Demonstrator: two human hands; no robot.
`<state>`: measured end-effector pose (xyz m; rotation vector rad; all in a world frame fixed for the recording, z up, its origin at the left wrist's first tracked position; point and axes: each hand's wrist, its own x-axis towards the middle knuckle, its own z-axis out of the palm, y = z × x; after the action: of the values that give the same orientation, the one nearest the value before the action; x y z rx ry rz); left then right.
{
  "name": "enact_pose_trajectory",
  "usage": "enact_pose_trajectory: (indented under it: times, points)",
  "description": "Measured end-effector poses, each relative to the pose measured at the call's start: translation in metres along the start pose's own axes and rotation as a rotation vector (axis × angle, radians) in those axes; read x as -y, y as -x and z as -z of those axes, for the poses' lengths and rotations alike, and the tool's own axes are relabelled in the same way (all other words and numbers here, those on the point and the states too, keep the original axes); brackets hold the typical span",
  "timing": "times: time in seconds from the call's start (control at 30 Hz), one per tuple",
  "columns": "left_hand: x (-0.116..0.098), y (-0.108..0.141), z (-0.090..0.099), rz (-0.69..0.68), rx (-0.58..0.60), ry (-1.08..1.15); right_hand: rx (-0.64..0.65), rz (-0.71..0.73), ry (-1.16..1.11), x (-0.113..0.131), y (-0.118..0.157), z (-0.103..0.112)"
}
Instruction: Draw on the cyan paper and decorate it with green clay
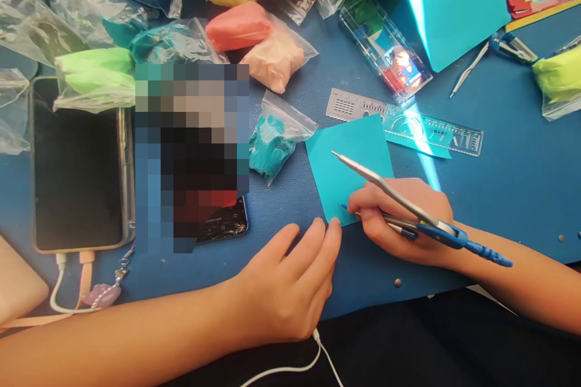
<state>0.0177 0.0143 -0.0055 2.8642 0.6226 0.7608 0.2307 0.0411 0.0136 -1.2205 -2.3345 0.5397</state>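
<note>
My right hand (399,211) is closed around a drawing compass (447,236) with a blue hinge and handle. One silver leg points up and left above the paper, apart from it. The other leg runs through my fingers, and its blue tip is at the lower edge of a turquoise paper sheet (349,157). Whether that tip touches the sheet I cannot tell. My left hand (290,278) has its fingers stretched out, with the fingertips by the sheet's lower left corner. A clear plastic ruler (345,106) lies just beyond the sheet, partly over another turquoise piece.
Bags of coloured clay, one teal (272,145) and one light green (95,69), crowd the left and back. A phone (77,175) with cables lies left, beside a blurred-out patch. At the back right are a clear case (385,51), turquoise paper (467,6) and another compass (503,45).
</note>
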Motion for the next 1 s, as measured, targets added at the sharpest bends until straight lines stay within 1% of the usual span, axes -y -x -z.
enact_pose_trajectory:
  times: [0.17,0.2,0.27,0.33,0.4,0.47,0.53,0.63,0.7,0.8,0.9,1.0]
  points:
    - [0.001,0.0,0.0,-0.006,0.004,-0.001,-0.121,-0.026,-0.013,-0.001,0.003,-0.002]
    - [0.001,0.0,0.0,-0.009,0.002,-0.002,-0.112,-0.033,-0.007,-0.001,0.003,-0.002]
    - [0.001,0.0,0.001,-0.011,-0.001,-0.004,-0.047,-0.043,0.013,-0.001,0.001,-0.001]
    - [0.001,0.0,0.001,-0.009,-0.002,-0.008,-0.014,-0.015,0.021,0.0,-0.002,0.0]
    - [0.001,0.0,0.001,-0.006,-0.004,-0.012,-0.023,0.053,0.003,0.0,-0.004,0.0]
    - [0.001,0.001,0.001,-0.006,-0.002,-0.015,-0.014,0.089,-0.016,-0.001,-0.004,0.0]
    - [0.0,0.001,0.001,-0.011,-0.001,-0.021,0.005,0.077,-0.029,-0.002,-0.002,-0.003]
    - [0.0,0.001,0.0,-0.019,0.006,-0.027,-0.048,0.052,-0.061,-0.005,0.002,-0.007]
    - [0.0,0.001,0.0,-0.016,0.005,-0.024,-0.085,0.077,-0.091,-0.006,0.003,-0.008]
    - [0.001,0.0,-0.001,-0.012,-0.016,-0.025,-0.053,0.111,-0.102,-0.005,0.001,-0.006]
    - [0.001,-0.001,-0.001,-0.014,-0.01,-0.035,-0.022,0.048,-0.069,-0.002,-0.001,0.001]
    - [0.001,0.0,-0.001,-0.025,0.006,-0.049,-0.091,-0.066,-0.143,-0.002,-0.001,0.006]
